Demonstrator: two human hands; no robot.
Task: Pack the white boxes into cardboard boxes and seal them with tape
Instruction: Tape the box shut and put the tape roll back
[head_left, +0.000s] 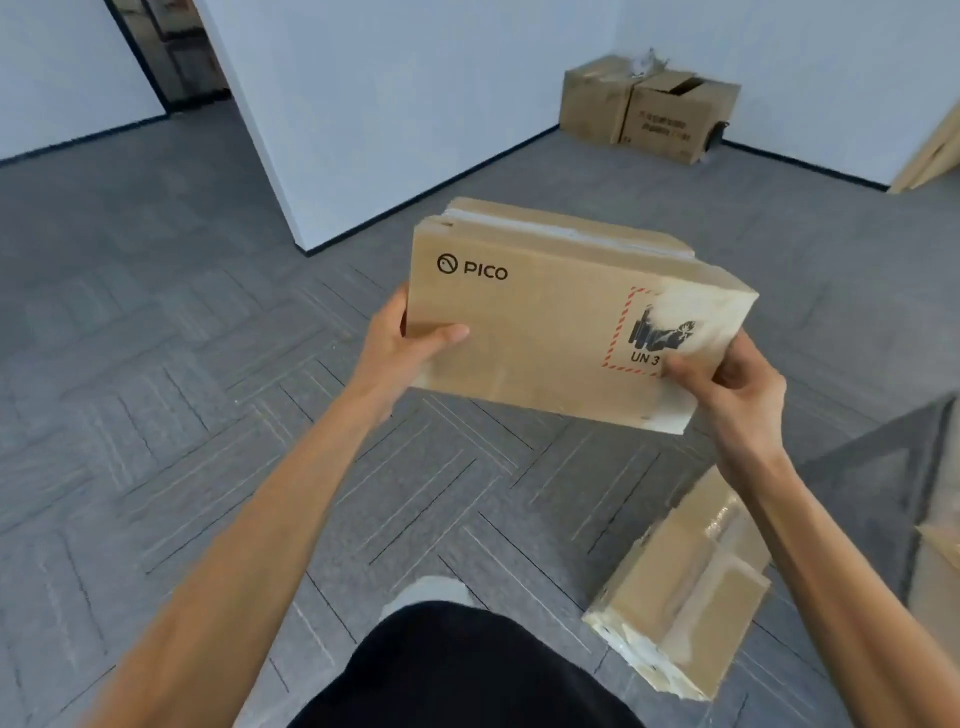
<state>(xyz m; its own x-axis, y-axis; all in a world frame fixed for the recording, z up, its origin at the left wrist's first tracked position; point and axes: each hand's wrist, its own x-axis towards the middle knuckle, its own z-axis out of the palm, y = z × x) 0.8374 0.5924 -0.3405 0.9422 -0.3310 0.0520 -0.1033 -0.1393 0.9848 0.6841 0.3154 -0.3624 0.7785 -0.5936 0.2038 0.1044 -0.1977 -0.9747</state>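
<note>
The cardboard box (545, 322) is held in the air above the floor (156, 364); the left hand (400, 343) is clamped on its left edge, thumb on the printed face; the right hand (737, 384) is clamped on its lower right corner. The board is judged light and stiff, yet easily creased; opposite edges are the recommended hold. A taped box (685, 597) lies on the floor below the right forearm and may obstruct set-down; two cartons (649, 109) stand well apart in the far corner.
</note>
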